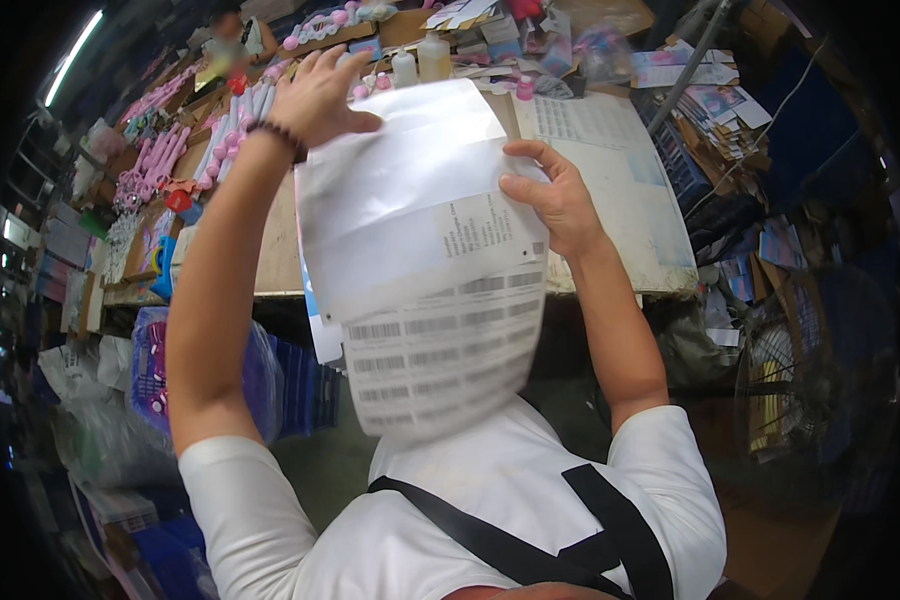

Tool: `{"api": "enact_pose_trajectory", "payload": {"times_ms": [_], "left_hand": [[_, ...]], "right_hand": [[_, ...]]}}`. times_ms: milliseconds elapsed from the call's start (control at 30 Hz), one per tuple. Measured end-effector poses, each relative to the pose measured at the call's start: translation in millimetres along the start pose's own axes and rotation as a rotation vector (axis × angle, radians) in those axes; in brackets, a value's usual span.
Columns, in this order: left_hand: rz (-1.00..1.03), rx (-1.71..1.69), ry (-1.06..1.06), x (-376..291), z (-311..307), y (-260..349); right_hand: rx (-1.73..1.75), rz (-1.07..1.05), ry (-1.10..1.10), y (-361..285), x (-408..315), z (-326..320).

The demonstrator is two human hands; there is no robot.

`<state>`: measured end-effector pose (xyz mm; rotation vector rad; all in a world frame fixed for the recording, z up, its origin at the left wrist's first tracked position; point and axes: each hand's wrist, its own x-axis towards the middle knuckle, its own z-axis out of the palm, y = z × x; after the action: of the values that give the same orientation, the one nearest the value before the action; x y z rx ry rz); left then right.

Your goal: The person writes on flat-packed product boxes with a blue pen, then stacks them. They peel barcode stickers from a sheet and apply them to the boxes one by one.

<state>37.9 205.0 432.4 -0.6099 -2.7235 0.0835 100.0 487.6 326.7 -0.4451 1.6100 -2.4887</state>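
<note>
My right hand (559,199) grips the right edge of some label sheets, thumb on top. The upper sheet (412,165) is glossy, mostly blank and white, with a few printed labels at its lower right. Below it hangs a sheet of barcode labels (442,341), blurred and curving down towards my white shirt. My left hand (322,97), a dark bead bracelet (277,139) on its wrist, is raised with fingers spread at the upper left corner of the sheet. Whether its fingertips touch the paper I cannot tell. Behind the sheets a blue-and-white card edge (319,322) peeks out.
The worktable (607,217) bears another printed label sheet (585,120). Plastic bottles (433,58) and pink-and-white plastic parts (232,131) line its far side. A blue tape dispenser (163,266) sits at left. A person (240,41) is across the table. At right stands a fan (780,382).
</note>
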Motion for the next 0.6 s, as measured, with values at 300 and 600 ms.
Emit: {"api": "enact_pose_trajectory", "payload": {"times_ms": [300,600], "left_hand": [[0.138,-0.430,-0.168,-61,1,64],[0.093,-0.391,-0.183,-65,-6,65]], "right_hand": [[-0.033,-0.056,0.053,0,8,5],[-0.014,-0.074,0.112,-2,10,0]]}}
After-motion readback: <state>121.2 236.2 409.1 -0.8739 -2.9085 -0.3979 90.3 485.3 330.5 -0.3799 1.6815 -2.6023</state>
